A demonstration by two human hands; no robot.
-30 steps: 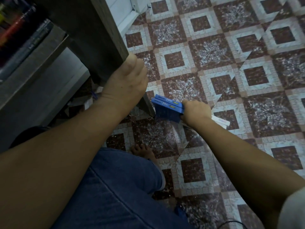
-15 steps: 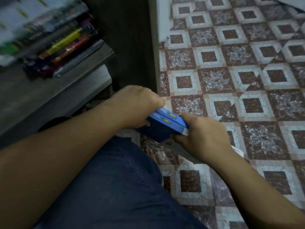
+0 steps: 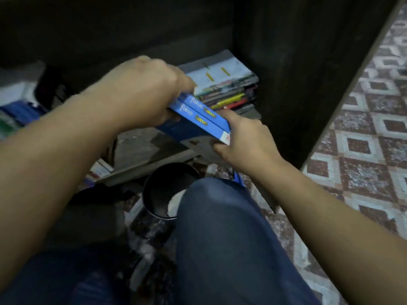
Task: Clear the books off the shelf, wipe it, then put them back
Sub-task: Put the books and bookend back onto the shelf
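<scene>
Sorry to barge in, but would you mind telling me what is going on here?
A person crouching by a dark shelf holds two blue books together, the left hand gripping one end and the right hand the other. The pair is held at the shelf opening, just in front of a flat stack of books lying at the shelf's right end.

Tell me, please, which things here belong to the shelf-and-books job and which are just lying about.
Job in hand: two blue books, gripped by left hand and right hand; stack of books; shelf board.
Lying about: black container; tiled floor.
</scene>
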